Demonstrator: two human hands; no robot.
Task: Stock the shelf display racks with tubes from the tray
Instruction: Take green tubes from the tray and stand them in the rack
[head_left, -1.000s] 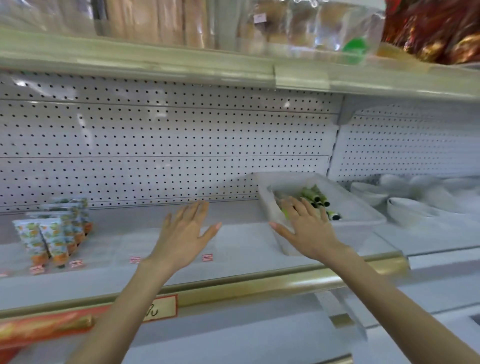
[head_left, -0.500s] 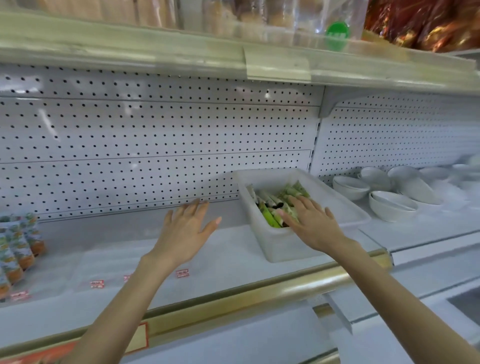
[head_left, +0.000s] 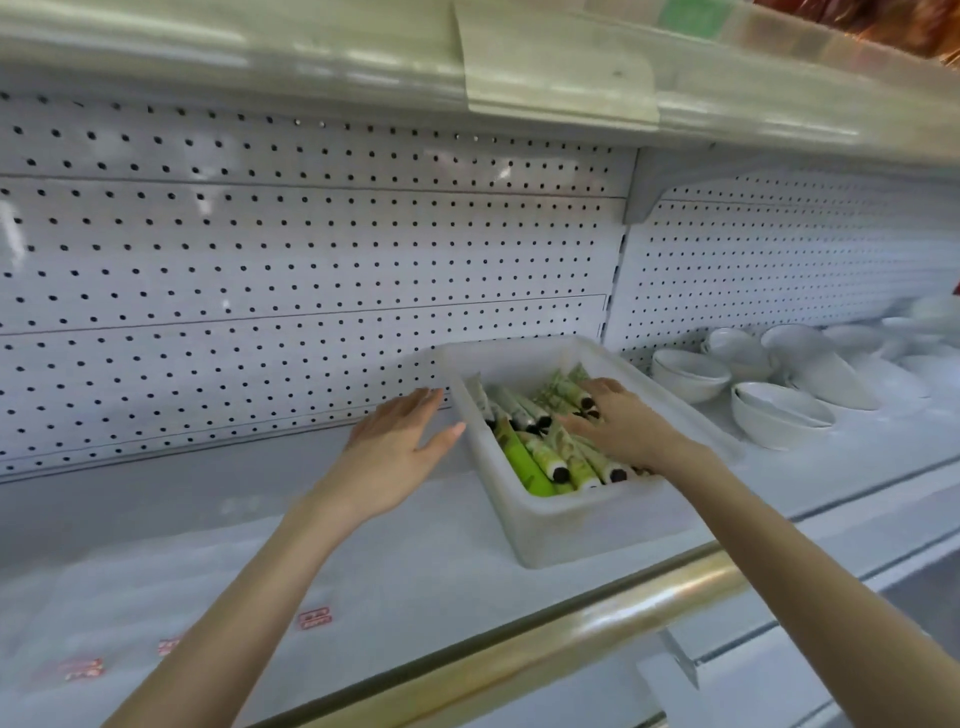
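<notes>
Right hand (head_left: 618, 423) reached deeper into tray (head_left: 571, 535), fingers upon tubes (head_left: 524, 462), grasp indeterminable. Left hand (head_left: 397, 447) just beside tray, fingers released. Tray well filled: stocking judged barely begun.

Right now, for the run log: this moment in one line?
right hand on tubes in tray, grip unclear | left hand open beside tray

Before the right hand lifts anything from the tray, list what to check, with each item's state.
1. Right hand reaches the tubes in the white tray: ok, fingers rest on them.
2. One tube firmly gripped: cannot tell, fingers lie across several.
3. Left hand free: ok, open, beside the tray's left wall.
4. Tray seated on the shelf behind the gold rail: ok.
5. White bowls apart from the tray: ok, they stand to its right.
</notes>
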